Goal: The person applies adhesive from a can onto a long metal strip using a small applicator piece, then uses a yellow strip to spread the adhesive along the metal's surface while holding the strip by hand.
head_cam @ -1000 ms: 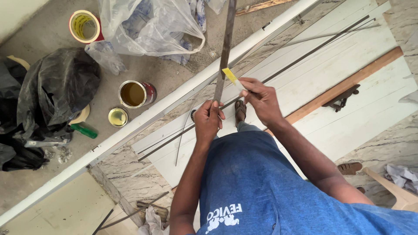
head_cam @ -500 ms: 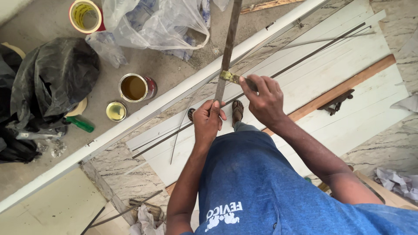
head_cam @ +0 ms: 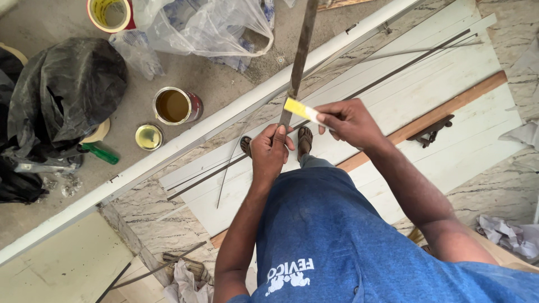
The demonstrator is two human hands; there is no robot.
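Below my fingers I see the white boards (head_cam: 449,140) lying flat on the floor, with a brown wooden strip (head_cam: 443,112) across them and a white rail (head_cam: 185,140) running slantwise just past my left knuckles. Well off to the left of my fingers sits a black plastic bag (head_cam: 62,95), and nearer in, an open tin (head_cam: 175,105) with brown liquid and a small lid (head_cam: 149,137) beside it. A long thin metal strip (head_cam: 303,39) stands up from my grip and runs out of view at the top. My left hand (head_cam: 269,154) has its fingers wrapped tight round the strip's lower end. My right hand (head_cam: 348,120) pinches a small yellow piece (head_cam: 298,108), fingers together on it, pressing it against the strip just above my left fingertips.
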